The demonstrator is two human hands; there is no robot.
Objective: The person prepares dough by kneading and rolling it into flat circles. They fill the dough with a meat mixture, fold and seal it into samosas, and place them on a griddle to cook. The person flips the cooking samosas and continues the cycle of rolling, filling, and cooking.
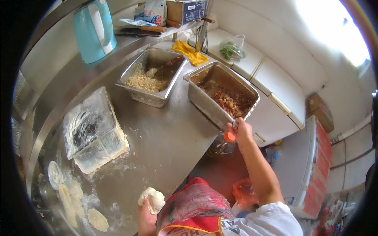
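My left hand (146,214) holds a rounded piece of white dough (152,200) near the front edge of the table. At the near corner of a metal pan of brown chopped filling (234,103), my right hand (240,131) is closed on something small and metallic at the rim; whether it is a utensil or the rim itself I cannot tell. Beside that pan stands another metal pan with a pale crumbly filling (147,82) and a red-handled utensil. Flattened dough rounds (98,220) lie at the lower left, next to a small white bowl (55,175) and scattered flour.
A floury lidded container (90,124) sits on the steel table (165,132). A blue kettle (94,32) and knives (153,29) are on the shelf behind. Below the table's right edge stands a bottle with an orange cap (229,136). White chest freezers (280,79) stand at the right.
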